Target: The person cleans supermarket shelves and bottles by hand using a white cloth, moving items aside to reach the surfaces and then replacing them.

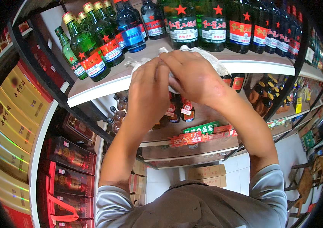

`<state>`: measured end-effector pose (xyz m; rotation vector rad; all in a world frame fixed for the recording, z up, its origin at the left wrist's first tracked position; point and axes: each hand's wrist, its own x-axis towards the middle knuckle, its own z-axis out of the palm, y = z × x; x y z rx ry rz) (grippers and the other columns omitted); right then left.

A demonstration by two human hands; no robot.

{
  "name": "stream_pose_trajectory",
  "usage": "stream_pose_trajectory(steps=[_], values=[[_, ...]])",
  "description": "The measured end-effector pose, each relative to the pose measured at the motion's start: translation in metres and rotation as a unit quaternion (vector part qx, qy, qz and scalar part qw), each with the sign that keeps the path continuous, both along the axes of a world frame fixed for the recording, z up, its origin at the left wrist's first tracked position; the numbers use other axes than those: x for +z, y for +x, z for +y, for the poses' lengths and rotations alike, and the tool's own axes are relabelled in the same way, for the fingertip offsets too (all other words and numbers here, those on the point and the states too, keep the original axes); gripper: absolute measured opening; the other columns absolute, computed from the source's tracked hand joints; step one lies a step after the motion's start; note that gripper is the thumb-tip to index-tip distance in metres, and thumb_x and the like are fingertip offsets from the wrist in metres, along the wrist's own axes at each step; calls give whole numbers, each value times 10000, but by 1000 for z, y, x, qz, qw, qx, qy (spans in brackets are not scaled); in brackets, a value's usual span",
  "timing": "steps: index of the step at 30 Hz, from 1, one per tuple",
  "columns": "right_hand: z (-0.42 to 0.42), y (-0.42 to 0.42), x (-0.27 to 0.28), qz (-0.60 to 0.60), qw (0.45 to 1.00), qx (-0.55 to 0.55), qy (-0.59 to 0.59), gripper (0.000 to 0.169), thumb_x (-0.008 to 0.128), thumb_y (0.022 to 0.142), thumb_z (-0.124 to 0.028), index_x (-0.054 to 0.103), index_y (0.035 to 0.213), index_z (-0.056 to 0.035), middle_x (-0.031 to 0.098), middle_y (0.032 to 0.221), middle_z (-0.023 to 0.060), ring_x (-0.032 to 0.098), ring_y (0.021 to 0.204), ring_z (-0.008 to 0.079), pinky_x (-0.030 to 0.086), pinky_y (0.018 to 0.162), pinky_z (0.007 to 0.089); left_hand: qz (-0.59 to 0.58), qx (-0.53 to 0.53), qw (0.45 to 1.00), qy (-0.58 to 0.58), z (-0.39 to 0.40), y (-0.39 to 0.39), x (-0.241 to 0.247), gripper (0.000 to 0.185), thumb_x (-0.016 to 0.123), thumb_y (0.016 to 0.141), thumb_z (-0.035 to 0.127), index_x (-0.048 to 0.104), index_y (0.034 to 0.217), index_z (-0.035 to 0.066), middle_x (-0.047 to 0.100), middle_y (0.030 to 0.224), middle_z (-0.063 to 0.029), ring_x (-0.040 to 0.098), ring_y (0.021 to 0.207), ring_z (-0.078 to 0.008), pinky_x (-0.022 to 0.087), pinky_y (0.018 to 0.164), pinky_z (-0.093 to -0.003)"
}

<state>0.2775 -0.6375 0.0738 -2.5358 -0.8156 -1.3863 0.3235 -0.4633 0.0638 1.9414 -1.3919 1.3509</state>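
A whitish cloth (207, 55) lies bunched over the front edge of a wooden shelf (115, 71) with a white front strip. My left hand (150, 85) is on the cloth's left part, its fingers curled over it. My right hand (191, 74) presses on the cloth from the right, and its fingers overlap those of my left hand. The palms and the undersides of the fingers are hidden. Just behind the cloth stand large green glass liquor bottles (180, 28). Smaller green bottles with gold caps (94, 64) and a blue glass bottle (133, 34) stand upright to the left.
Black metal shelf posts (289, 82) rise at both sides. Lower shelves hold small dark bottles (188, 111) and red promotional strips (201, 136). Gold boxes (13, 114) and boxed bottles (73, 155) fill the left side. Cardboard boxes (207, 172) sit on the tiled floor below.
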Motion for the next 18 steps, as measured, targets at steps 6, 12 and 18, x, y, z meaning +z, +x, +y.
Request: stream_pose_trajectory(steps=[6,12,18], values=[[-59,-34,-3,15,999,-30,16,508,716,831,-72,566,1314,-17,648,1248,205,613,1138,423,502,965,477,-42,-38,998,-5,-64,-20,1,262,649,763,4,615,1022,-21,646,1107,-205,644,994,-390,502,862,-492],[-117,-67,-11,-43,996,-80,0,503,702,825,-76,563,1302,2,659,1203,198,630,1114,406,499,957,480,-69,-53,996,-17,-128,-44,-4,234,654,782,58,626,1007,0,651,1057,-177,654,968,-350,502,873,-457],[-136,-155,-36,-9,992,-104,68,610,685,764,4,550,1359,-11,630,1146,222,604,1067,435,481,930,463,37,-167,983,-68,-149,-108,-28,216,641,857,44,662,1069,8,709,1083,-171,702,946,-368,562,810,-450]])
